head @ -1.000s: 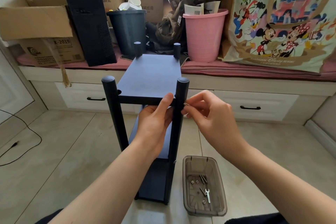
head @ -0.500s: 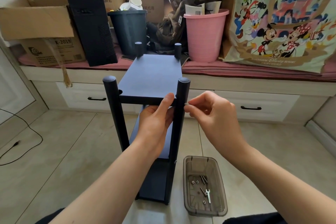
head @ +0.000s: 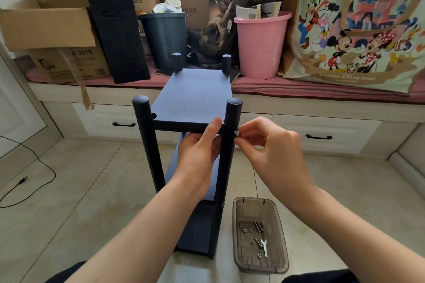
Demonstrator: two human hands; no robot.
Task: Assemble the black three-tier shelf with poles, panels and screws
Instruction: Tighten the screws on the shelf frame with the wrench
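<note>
My right hand pinches a small screw against the near right pole; its tip is hidden. My left hand grips the top panel at that corner. Lower tiers sit mostly behind my arms; tray contents are hard to make out.

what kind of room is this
Probably a room at home used for storage: a tiled floor, a built-in window bench with drawers, piled with cardboard boxes, a computer tower and bins.
</note>
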